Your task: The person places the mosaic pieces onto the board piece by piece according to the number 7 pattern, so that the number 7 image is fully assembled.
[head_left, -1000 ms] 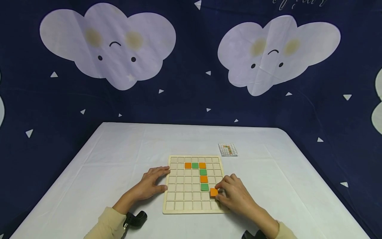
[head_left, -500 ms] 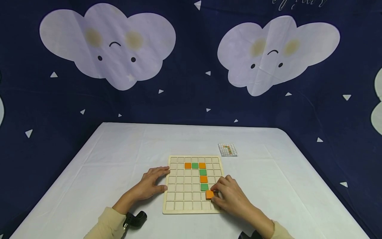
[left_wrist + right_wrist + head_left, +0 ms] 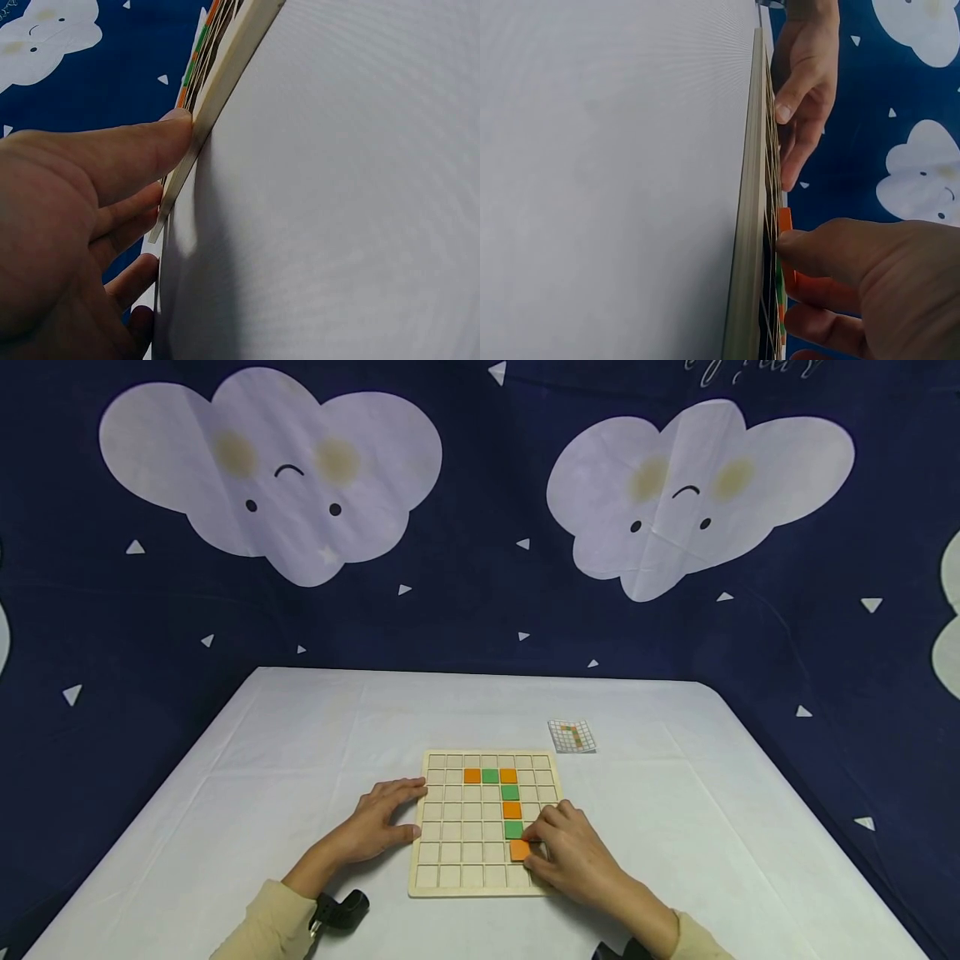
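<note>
A pale wooden grid board [image 3: 452, 877] lies flat on the table. Orange and green square tiles sit in its cells, across near the top and then down; the lowest seated one is a green tile [image 3: 513, 830]. Just below it, my right hand [image 3: 576, 853] pinches an orange tile [image 3: 518, 851] between thumb and fingers. In the right wrist view, that orange tile [image 3: 784, 219] is at the board's surface; whether it lies in a cell I cannot tell. My left hand [image 3: 372, 827] touches the board's left edge with thumb and fingertips, fingers extended, as the left wrist view also shows.
A small card [image 3: 572, 737] printed with a grid and a coloured pattern lies beyond the board's top right corner. White cloth covers the table [image 3: 337, 710]. Behind it hangs a dark blue backdrop [image 3: 480, 610] with clouds and triangles.
The right hand has carried the orange tile leftward and slightly towards the person, from beside the column of tiles to just below the lowest green one. The left hand has stayed still.
</note>
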Motion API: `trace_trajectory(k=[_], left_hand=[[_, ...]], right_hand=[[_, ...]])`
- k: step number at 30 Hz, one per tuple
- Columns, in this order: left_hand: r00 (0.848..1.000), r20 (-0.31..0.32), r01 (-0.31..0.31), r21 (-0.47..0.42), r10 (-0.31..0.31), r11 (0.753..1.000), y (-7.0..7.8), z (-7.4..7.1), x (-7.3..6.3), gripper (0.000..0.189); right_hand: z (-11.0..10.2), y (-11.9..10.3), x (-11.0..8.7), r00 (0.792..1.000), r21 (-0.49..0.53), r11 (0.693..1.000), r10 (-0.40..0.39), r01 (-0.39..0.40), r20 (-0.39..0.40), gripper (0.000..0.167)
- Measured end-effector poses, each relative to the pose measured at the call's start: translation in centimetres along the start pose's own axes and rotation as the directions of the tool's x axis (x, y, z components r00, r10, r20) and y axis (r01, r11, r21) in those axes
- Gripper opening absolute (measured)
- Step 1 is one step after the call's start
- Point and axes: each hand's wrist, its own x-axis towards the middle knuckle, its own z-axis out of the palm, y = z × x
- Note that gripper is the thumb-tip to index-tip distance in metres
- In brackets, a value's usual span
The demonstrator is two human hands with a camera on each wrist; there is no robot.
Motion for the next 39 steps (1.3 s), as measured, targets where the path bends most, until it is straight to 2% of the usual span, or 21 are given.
trace_trajectory(k=[21, 34, 39], left_hand=[[1.0, -0.002, -0.027, -0.001, 0.027, 1.0, -0.07, 0.03, 0.15, 0.057], [0.999, -0.005, -0.032, 0.008, 0.032, 0.999, -0.17, 0.09, 0.21, 0.057], [0.999, -0.01, -0.042, 0.022, 0.042, 0.999, -0.24, 0.05, 0.07, 0.057]], right_hand=[[0.25, -0.21, 0.34, 1.0, -0.012, 1.0, -0.023, 0.023, 0.006, 0.017], [-0.08, 0.0, 0.19, 1.0, 0.024, 1.0, 0.009, -0.009, 0.007, 0.019], [-0.23, 0.29, 0.12, 0.999, 0.057, 0.997, 0.05, -0.051, 0.015, 0.021]])
